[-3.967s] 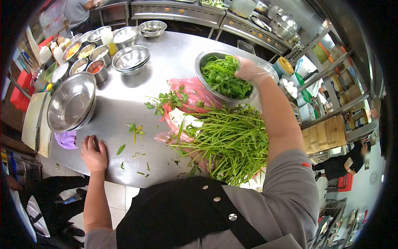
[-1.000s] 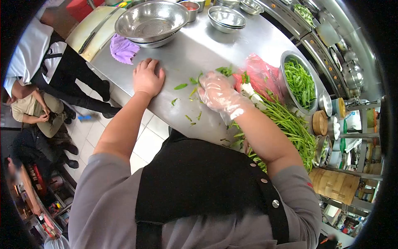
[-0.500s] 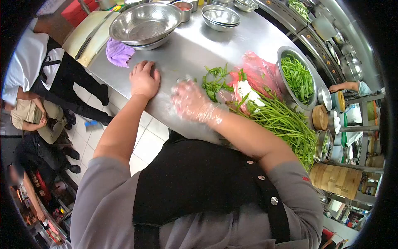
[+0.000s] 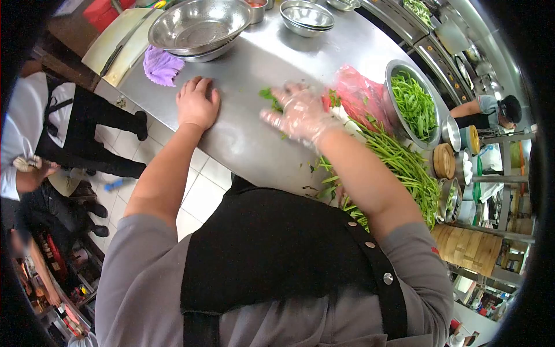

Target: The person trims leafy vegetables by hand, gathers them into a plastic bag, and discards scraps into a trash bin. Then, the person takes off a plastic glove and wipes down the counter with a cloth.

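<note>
My left hand (image 4: 198,104) lies bare and flat on the steel table (image 4: 243,124) by its near left edge, fingers extended and holding nothing. My right hand (image 4: 300,113), in a clear plastic glove, is spread palm down over loose green leaves (image 4: 274,98). Some leaves poke out between its thumb and fingers; those under the palm are hidden. Right of that hand lies a crumpled pink plastic bag (image 4: 361,92). A pile of long green stems (image 4: 399,173) stretches beside and behind my right forearm. Cut greens (image 4: 413,104) fill a large steel bowl (image 4: 391,118) farther right.
A purple cloth (image 4: 162,65) lies near stacked steel basins (image 4: 199,29). Beyond it, a knife (image 4: 118,51) rests on a cutting board (image 4: 95,55). Smaller bowls (image 4: 306,18) stand at the back. One person (image 4: 58,115) stands at left; another (image 4: 491,110) is at right.
My right hand has moved right and forward onto the loose leaves, its fingers now spread. Some leaves lie farther left than before. The left hand stays on the table.
</note>
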### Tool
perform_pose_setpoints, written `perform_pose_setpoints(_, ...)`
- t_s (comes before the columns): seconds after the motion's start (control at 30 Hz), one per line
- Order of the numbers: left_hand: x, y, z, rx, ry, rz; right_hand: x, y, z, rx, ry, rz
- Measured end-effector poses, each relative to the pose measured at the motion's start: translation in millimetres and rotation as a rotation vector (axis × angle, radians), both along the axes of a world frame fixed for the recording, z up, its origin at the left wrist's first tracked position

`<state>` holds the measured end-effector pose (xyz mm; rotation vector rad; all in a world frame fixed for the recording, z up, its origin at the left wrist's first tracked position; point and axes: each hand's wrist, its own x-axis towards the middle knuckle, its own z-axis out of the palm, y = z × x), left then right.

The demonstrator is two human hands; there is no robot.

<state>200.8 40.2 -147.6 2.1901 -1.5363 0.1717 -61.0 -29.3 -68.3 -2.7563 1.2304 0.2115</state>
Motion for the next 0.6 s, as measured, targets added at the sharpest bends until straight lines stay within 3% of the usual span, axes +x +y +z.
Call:
perform_pose_setpoints(0.07, -0.6, -0.6, -0.5, 0.000, 0.005, 0.004, -8.2, 15.0, -24.3, -0.101, -0.022, 0.138)
perform_pose_setpoints(0.1, -0.7, 0.0, -0.1, -0.002, 0.002, 0.003, -13.4, 20.5, -29.7, -0.245, -0.184, 0.211)
perform_pose_setpoints(0.2, 0.7, -0.6, 0.3, 0.013, 0.015, 0.001, -25.7, 15.1, -31.5, -0.091, -0.131, 0.177)
perform_pose_setpoints(0.23, 0.7, -1.2, -0.6, 0.023, 0.025, 0.000, -29.4, 16.3, -35.6, -0.166, -0.208, 0.181)
perform_pose_setpoints(0.33, 1.7, -1.8, -1.6, 0.024, 0.007, -0.009, -29.0, 11.2, -36.6, 0.120, -0.117, 0.062)
perform_pose_setpoints(0.43, -0.5, -0.2, -1.9, 0.011, -0.005, 0.000, -30.9, 8.6, -32.5, 0.182, -0.223, -0.023)
perform_pose_setpoints(0.6, 0.8, -1.9, -4.8, 0.011, -0.031, -0.004, -66.7, 8.3, 46.6, 0.256, -0.610, -0.289)
